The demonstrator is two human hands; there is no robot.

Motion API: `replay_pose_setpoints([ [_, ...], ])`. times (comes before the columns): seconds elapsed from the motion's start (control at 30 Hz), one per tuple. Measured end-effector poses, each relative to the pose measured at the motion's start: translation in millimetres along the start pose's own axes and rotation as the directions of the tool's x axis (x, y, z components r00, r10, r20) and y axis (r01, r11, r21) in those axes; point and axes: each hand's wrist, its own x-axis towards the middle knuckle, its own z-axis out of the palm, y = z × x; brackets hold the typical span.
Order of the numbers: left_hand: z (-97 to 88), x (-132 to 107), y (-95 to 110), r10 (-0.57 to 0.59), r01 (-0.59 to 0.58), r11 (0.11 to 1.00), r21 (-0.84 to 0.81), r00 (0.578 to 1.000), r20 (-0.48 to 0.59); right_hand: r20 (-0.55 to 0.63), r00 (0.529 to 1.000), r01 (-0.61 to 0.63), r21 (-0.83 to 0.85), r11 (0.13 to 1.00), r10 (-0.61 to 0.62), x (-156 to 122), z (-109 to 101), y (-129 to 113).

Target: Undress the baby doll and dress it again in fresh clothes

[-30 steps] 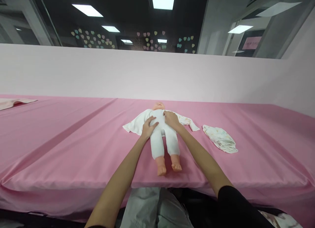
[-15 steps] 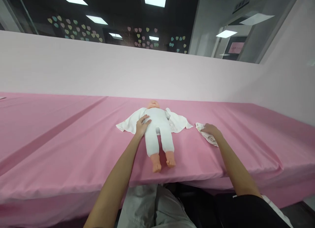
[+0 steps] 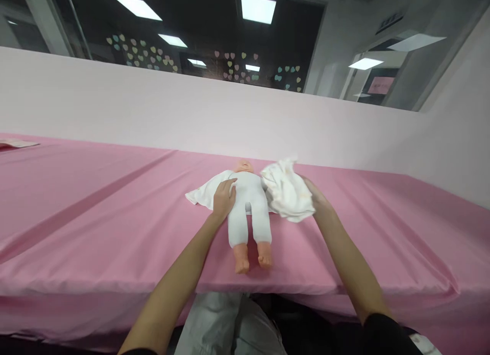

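Observation:
A baby doll [image 3: 248,212] in a white bodysuit lies on its back on the pink table [image 3: 95,217], bare feet toward me, head toward the wall. An open white garment [image 3: 204,192] is spread beneath it. My left hand [image 3: 223,197] rests flat on the doll's side at the waist. My right hand [image 3: 314,197] holds a crumpled white patterned cloth [image 3: 286,191] lifted just above the table, right beside the doll's right shoulder.
A pale pink partition wall [image 3: 153,115] runs along the table's far side, with glass above it. A folded pale cloth [image 3: 17,143] lies at the far left. The table's front edge is just below the doll's feet.
My right hand left the doll's chest, reached right to the cloth lying on the table, took hold of it and brought it back up beside the doll. The left hand stayed on the doll.

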Motion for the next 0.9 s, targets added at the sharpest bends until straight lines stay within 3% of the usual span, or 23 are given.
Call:
replay_pose_setpoints([
  [0.03, -2.0, 1, 3, 0.099, -0.095, 0.994, 0.054, 0.992, -0.082, 0.014, 1.0, -0.016, 0.189, 0.982, 0.013, 10, 6, -20],
  [0.07, -3.7, 2, 5, 0.203, -0.187, 0.976, 0.108, 0.964, -0.169, 0.055, 0.996, -0.081, 0.413, 0.907, 0.064, 20, 13, -39],
  [0.13, -5.6, 3, 7, 0.409, -0.357, 0.91, 0.212, 0.861, -0.302, 0.168, 0.969, -0.245, 0.768, 0.592, 0.184, 37, 27, -72],
  [0.17, -5.8, 4, 7, 0.489, -0.424, 0.87, 0.252, 0.809, -0.326, 0.211, 0.95, -0.294, 0.854, 0.43, 0.229, 43, 35, -85],
  [0.2, -5.5, 4, 6, 0.545, -0.475, 0.836, 0.275, 0.773, -0.325, 0.241, 0.934, -0.322, 0.887, 0.33, 0.265, 47, 43, -95],
  [0.27, -3.6, 2, 4, 0.589, -0.527, 0.806, 0.271, 0.76, -0.274, 0.296, 0.904, -0.379, 0.889, 0.258, 0.308, 51, 58, -108],
  [0.33, -1.3, 0, 2, 0.555, -0.517, 0.83, 0.209, 0.805, -0.21, 0.329, 0.904, -0.41, 0.847, 0.338, 0.273, 52, 71, -110],
  [0.4, 0.6, -2, 3, 0.451, -0.439, 0.892, 0.105, 0.875, -0.176, 0.318, 0.936, -0.348, 0.772, 0.532, 0.151, 50, 77, -105],
  [0.47, 2.0, -2, 5, 0.267, -0.273, 0.962, -0.008, 0.947, -0.176, 0.335, 0.942, -0.215, 0.673, 0.708, -0.032, 47, 73, -96],
  [0.53, 3.0, -2, 7, 0.05, -0.069, 0.992, -0.103, 0.983, -0.176, 0.416, 0.887, -0.098, 0.593, 0.799, -0.2, 44, 62, -87],
  [0.6, 3.6, -2, 7, -0.088, 0.067, 0.987, -0.147, 0.987, -0.138, 0.481, 0.82, 0.005, 0.537, 0.843, -0.311, 42, 51, -82],
  [0.63, 3.8, -2, 6, -0.115, 0.098, 0.984, -0.151, 0.987, -0.112, 0.485, 0.809, 0.053, 0.503, 0.863, -0.333, 41, 48, -81],
  [0.8, 3.0, -5, 5, -0.09, 0.084, 0.988, -0.133, 0.995, -0.043, 0.334, 0.9, 0.156, 0.352, 0.923, -0.28, 42, 55, -82],
  [0.9, 2.9, -5, 9, -0.109, 0.098, 0.982, -0.16, 0.992, -0.058, 0.291, 0.913, 0.158, 0.39, 0.907, -0.285, 48, 63, -80],
])
